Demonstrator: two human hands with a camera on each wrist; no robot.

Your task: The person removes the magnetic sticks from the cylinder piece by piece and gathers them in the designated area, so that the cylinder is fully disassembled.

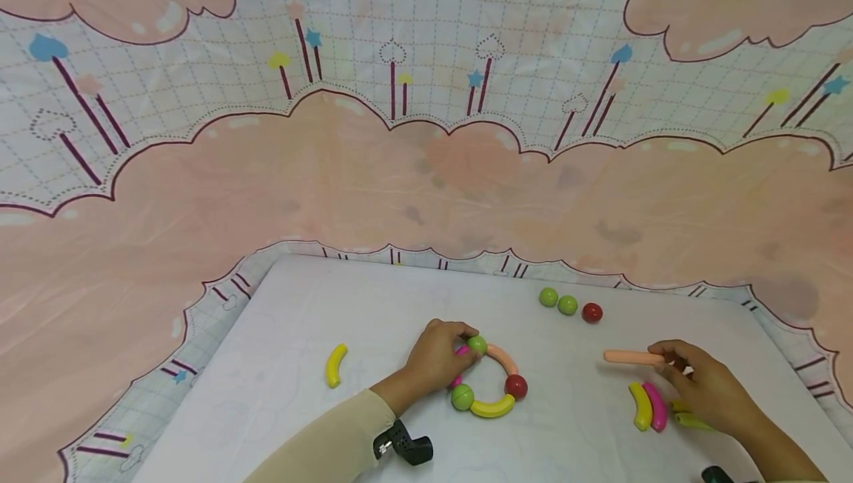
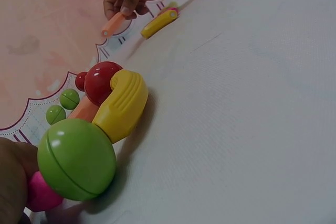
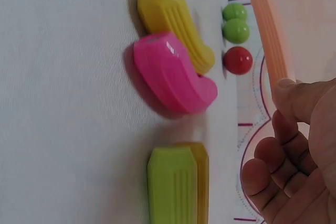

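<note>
My left hand (image 1: 436, 353) pinches a green ball (image 1: 477, 344) at the top of a ring of joined toy pieces. Going round, the ring has a curved orange piece (image 1: 504, 358), a red ball (image 1: 516, 386), a curved yellow piece (image 1: 493, 407), a second green ball (image 1: 462, 397) and a curved pink piece (image 1: 456, 381), partly hidden by the hand. Over at the right, my right hand (image 1: 709, 387) holds a straight orange stick (image 1: 629, 357) by one end between thumb and fingers. In the right wrist view that stick (image 3: 273, 40) is raised off the table.
A loose curved yellow piece (image 1: 336, 365) lies left of the ring. Two green balls (image 1: 557, 301) and a red ball (image 1: 591, 312) sit at the back. Near my right hand are yellow (image 1: 640, 406) and pink (image 1: 656, 407) curved pieces, plus straight green (image 3: 173, 184) and yellow (image 3: 203, 182) sticks.
</note>
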